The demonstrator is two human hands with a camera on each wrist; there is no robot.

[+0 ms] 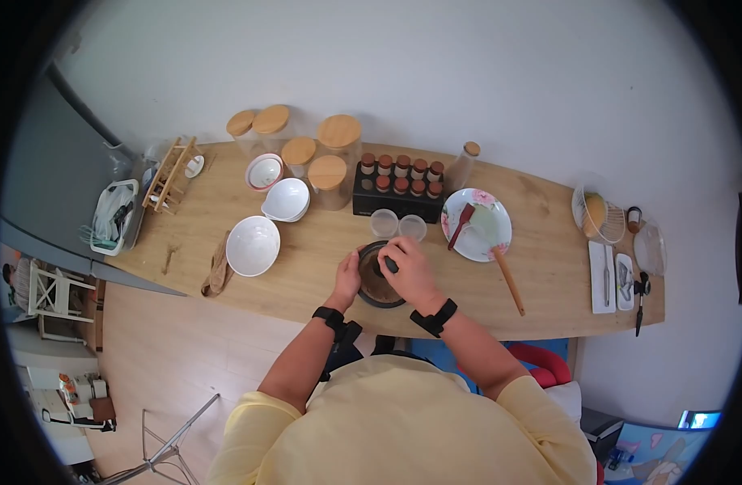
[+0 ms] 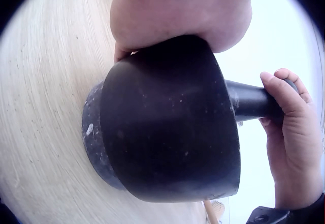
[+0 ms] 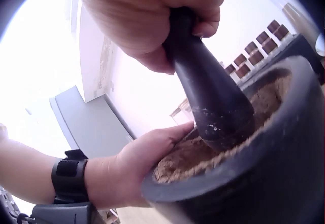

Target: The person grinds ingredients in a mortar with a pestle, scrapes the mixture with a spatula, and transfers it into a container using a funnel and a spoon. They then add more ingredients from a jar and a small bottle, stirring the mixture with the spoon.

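Observation:
A black mortar (image 2: pixel 167 122) stands on the wooden table (image 1: pixel 541 275) near its front edge, holding brown powder (image 3: pixel 185 160). My left hand (image 1: pixel 348 279) grips the mortar's side, its thumb at the rim in the right wrist view. Curled round the upper part of the black pestle (image 3: pixel 208 84) is my right hand (image 1: pixel 413 279). The pestle leans inside the bowl, its wide end down in the powder, which is heaped up against the inner wall.
Two clear cups (image 1: pixel 384 223) and a black rack (image 1: pixel 395 202) of corked spice jars stand just behind. To the right, a floral plate (image 1: pixel 500 214) bears a red brush and a wooden-handled utensil. White bowls (image 1: pixel 253 246) and wooden-lidded jars (image 1: pixel 329 190) are on the left.

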